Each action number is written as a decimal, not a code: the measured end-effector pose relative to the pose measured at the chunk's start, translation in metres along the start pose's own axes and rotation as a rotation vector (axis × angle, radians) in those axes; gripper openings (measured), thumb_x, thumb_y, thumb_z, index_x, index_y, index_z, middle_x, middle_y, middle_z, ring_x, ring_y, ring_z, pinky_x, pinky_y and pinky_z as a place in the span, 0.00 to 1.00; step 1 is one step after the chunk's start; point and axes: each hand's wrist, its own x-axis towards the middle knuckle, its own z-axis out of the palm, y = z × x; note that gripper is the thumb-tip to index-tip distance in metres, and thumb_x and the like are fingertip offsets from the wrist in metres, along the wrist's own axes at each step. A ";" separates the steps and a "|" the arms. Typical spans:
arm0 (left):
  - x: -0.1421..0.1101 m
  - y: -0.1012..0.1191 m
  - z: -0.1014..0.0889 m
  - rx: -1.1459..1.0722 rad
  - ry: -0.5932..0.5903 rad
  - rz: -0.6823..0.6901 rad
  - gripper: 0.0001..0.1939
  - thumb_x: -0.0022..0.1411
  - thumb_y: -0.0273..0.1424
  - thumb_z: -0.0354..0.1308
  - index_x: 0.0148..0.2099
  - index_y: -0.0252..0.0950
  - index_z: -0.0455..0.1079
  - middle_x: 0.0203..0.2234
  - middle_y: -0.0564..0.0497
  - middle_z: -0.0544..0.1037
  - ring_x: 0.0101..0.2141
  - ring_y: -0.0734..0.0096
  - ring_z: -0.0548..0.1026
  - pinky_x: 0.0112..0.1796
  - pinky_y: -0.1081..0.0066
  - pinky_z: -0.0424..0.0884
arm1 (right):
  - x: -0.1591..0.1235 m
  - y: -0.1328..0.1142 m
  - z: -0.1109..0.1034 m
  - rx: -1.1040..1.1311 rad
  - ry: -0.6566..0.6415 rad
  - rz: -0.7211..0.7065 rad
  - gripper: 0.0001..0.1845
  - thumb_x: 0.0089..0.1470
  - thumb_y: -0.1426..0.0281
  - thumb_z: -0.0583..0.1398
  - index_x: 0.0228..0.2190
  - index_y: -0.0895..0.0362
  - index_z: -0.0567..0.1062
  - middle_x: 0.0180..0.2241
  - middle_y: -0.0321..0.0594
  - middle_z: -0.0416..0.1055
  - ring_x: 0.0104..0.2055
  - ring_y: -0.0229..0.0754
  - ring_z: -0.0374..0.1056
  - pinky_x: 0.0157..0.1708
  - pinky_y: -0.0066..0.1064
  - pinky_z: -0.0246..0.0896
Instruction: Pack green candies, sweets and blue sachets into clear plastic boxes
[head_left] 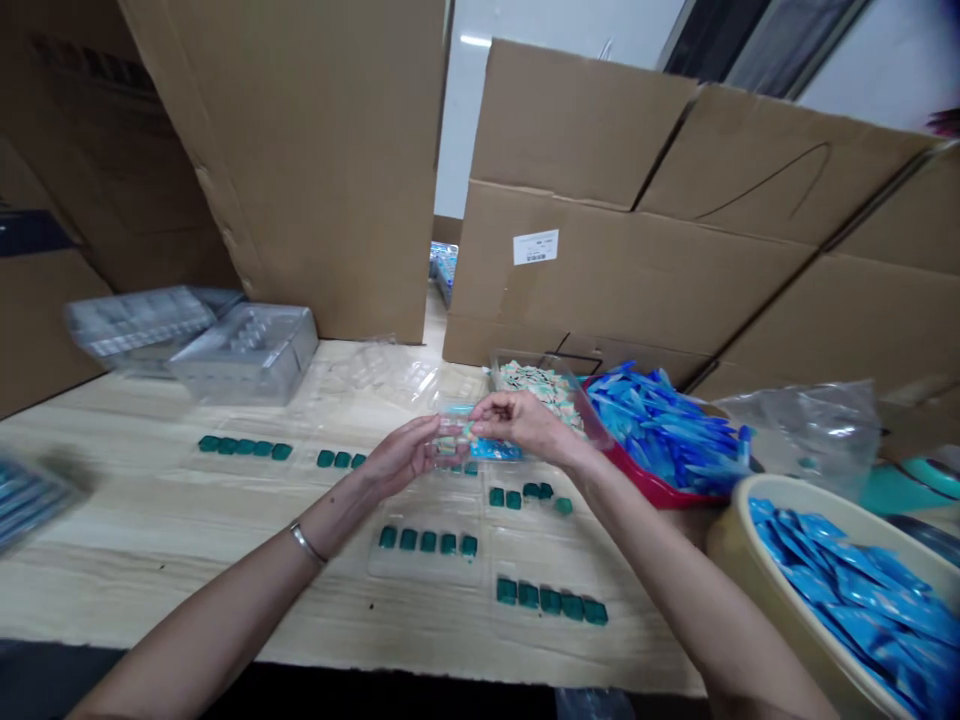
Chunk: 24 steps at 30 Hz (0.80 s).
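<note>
My left hand (407, 455) is closed on the edge of a small clear plastic tray (451, 440), holding it above the middle of the table. My right hand (517, 422) reaches in from the other side, thumb and fingers pinched at the tray. A small pale piece (472, 431) shows at its fingertips, partly hidden. Just below the right hand is a blue packet (495, 450). Clear trays with dark green squares lie around the hands, one with a row of green squares (428, 541) in front of me.
Behind my right hand stands a clear bin of small pale pieces (536, 380). A red basin (660, 490) holds blue pointed sticks, and a cream tub (739, 520) holds blue packets. Clear plastic boxes (251, 350) stand back left. Cardboard boxes (585, 260) wall the rear.
</note>
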 end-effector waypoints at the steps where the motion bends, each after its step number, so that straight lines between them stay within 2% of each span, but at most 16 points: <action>1: 0.000 -0.001 0.000 -0.006 -0.008 0.004 0.10 0.62 0.30 0.55 0.44 0.30 0.70 0.43 0.39 0.76 0.39 0.60 0.78 0.42 0.60 0.74 | 0.003 -0.001 0.010 -0.039 -0.024 -0.014 0.09 0.44 0.68 0.64 0.29 0.60 0.75 0.21 0.33 0.69 0.23 0.33 0.62 0.25 0.24 0.56; 3: -0.001 -0.002 0.001 -0.018 -0.022 0.007 0.09 0.61 0.29 0.55 0.42 0.30 0.70 0.39 0.41 0.77 0.37 0.63 0.77 0.41 0.61 0.74 | 0.007 0.000 0.025 -0.169 -0.044 -0.053 0.05 0.47 0.70 0.62 0.27 0.60 0.75 0.20 0.33 0.68 0.23 0.32 0.61 0.24 0.23 0.55; 6: -0.002 -0.004 0.002 -0.036 -0.053 0.005 0.07 0.61 0.30 0.56 0.40 0.31 0.70 0.36 0.44 0.76 0.34 0.66 0.77 0.40 0.62 0.75 | 0.009 0.001 0.036 -0.398 -0.060 -0.165 0.07 0.51 0.74 0.58 0.23 0.59 0.74 0.20 0.32 0.68 0.23 0.31 0.60 0.24 0.22 0.52; 9: -0.002 -0.005 0.002 -0.055 -0.061 0.016 0.07 0.60 0.30 0.57 0.39 0.31 0.70 0.35 0.46 0.75 0.33 0.68 0.76 0.38 0.63 0.75 | 0.006 -0.003 0.041 -0.556 -0.021 -0.296 0.07 0.48 0.80 0.58 0.25 0.59 0.75 0.24 0.33 0.69 0.27 0.32 0.62 0.28 0.23 0.54; 11: -0.003 -0.005 0.003 -0.062 -0.055 0.025 0.07 0.60 0.30 0.57 0.39 0.31 0.70 0.35 0.47 0.75 0.33 0.69 0.76 0.37 0.63 0.75 | 0.005 -0.005 0.043 -0.624 0.043 -0.317 0.07 0.45 0.82 0.60 0.27 0.59 0.75 0.26 0.34 0.70 0.28 0.32 0.62 0.29 0.23 0.54; 14: -0.004 -0.005 0.004 -0.068 -0.040 0.028 0.07 0.60 0.29 0.58 0.39 0.31 0.70 0.36 0.47 0.74 0.32 0.69 0.76 0.36 0.62 0.76 | 0.003 -0.004 0.045 -0.665 0.093 -0.305 0.05 0.45 0.80 0.63 0.26 0.60 0.75 0.25 0.35 0.68 0.27 0.33 0.62 0.28 0.23 0.54; 20: -0.003 -0.006 0.004 -0.089 -0.004 0.008 0.06 0.60 0.28 0.56 0.39 0.31 0.70 0.34 0.47 0.74 0.31 0.70 0.76 0.34 0.64 0.76 | -0.008 0.002 0.056 -0.797 0.121 -0.331 0.06 0.53 0.77 0.59 0.26 0.59 0.76 0.28 0.40 0.68 0.32 0.37 0.65 0.31 0.26 0.55; 24: -0.002 -0.006 0.001 -0.081 -0.014 0.012 0.06 0.61 0.28 0.56 0.40 0.31 0.70 0.35 0.46 0.76 0.31 0.70 0.76 0.36 0.64 0.76 | -0.011 0.003 0.057 -0.689 0.119 -0.369 0.09 0.57 0.74 0.56 0.28 0.60 0.76 0.28 0.40 0.70 0.32 0.37 0.65 0.33 0.26 0.58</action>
